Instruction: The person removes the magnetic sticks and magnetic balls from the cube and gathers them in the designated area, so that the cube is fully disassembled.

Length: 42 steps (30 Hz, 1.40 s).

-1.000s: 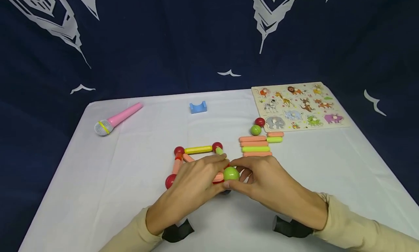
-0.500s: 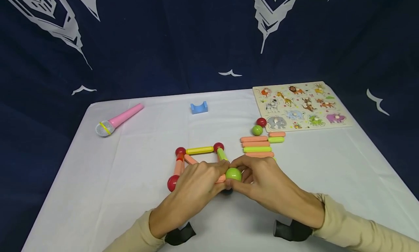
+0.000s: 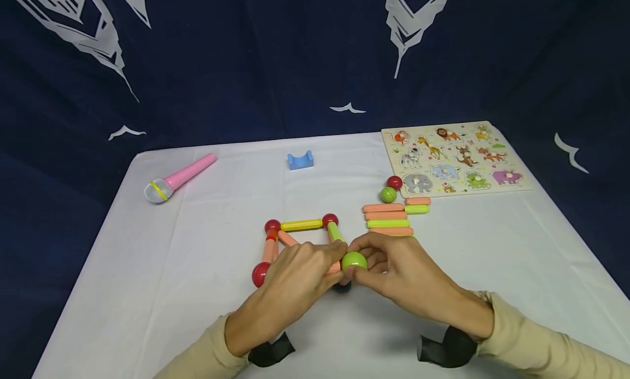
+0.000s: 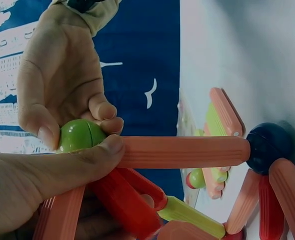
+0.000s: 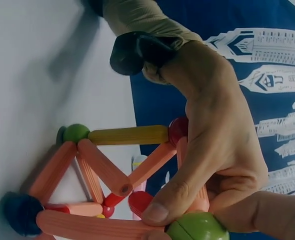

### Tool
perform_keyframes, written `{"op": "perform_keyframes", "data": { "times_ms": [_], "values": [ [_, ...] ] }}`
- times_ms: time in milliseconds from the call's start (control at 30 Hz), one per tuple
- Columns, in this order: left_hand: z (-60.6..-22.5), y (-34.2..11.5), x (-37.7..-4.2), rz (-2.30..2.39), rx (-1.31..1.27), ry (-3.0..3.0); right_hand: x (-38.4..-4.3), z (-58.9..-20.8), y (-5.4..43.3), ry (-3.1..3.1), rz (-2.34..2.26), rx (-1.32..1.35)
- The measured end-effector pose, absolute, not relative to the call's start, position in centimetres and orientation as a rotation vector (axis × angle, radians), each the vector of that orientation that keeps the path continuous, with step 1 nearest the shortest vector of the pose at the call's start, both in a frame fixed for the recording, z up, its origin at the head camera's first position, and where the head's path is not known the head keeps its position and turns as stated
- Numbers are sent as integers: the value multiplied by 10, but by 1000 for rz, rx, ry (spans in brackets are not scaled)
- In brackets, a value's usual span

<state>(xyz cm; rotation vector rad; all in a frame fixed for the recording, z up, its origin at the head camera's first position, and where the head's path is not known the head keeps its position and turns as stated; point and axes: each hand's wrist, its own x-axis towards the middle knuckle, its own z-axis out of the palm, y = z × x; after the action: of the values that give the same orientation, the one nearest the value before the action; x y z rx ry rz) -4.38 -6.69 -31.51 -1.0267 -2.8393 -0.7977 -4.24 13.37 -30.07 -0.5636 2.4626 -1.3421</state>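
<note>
A frame of magnetic sticks and balls stands on the white table, with red balls [image 3: 259, 274] at its left corners and a dark blue ball [image 4: 271, 147] at its base. My left hand [image 3: 295, 272] grips it at the near right upper corner, the thumb lying over an orange stick [image 4: 185, 151] and a red stick [image 4: 125, 202] just below. At that corner sits a glossy green ball [image 3: 354, 260], pinched between the thumb and fingers of my right hand [image 3: 406, 264]. The ball meets the orange stick's end under my left thumb, so the contact is hidden.
Loose orange and green sticks [image 3: 388, 223] lie in a stack right of the frame, with a red ball [image 3: 394, 182] and a green ball [image 3: 388, 194] behind. An animal puzzle board [image 3: 455, 160], a blue cradle-shaped block [image 3: 301, 160] and a pink microphone [image 3: 182, 176] lie farther back.
The pinched green ball and the frame have shifted slightly right. My right thumb has come up from below the ball onto its lower side. My left hand keeps its grip.
</note>
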Motion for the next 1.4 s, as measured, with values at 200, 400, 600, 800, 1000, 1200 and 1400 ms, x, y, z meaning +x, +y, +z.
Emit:
{"op": "perform_keyframes", "data": {
  "times_ms": [200,400,600,800,1000,1200,1400],
  "values": [
    [-314,-68,-45,-817,-984,-2858,-42,-296,135,2347,-1426,-448],
    [-314,-69,-45,-805,-1001,-2863,-40,-295,135,2284,-1456,-429],
    [-313,-69,-46,-742,-1023,-2859,-44,-288,154,2367,-1434,-450],
    [-312,-71,-45,-700,-1026,-2863,-68,-291,193,2693,-1168,-473],
    [-312,-71,-44,-682,-1033,-2853,-102,-320,237,2796,-998,-348],
    [-311,-69,-41,-625,-1013,-2823,-135,-336,247,2874,-1022,-350],
    [-300,-73,-33,-593,-912,-2781,-176,-344,221,2958,-886,-543]
  ]
}}
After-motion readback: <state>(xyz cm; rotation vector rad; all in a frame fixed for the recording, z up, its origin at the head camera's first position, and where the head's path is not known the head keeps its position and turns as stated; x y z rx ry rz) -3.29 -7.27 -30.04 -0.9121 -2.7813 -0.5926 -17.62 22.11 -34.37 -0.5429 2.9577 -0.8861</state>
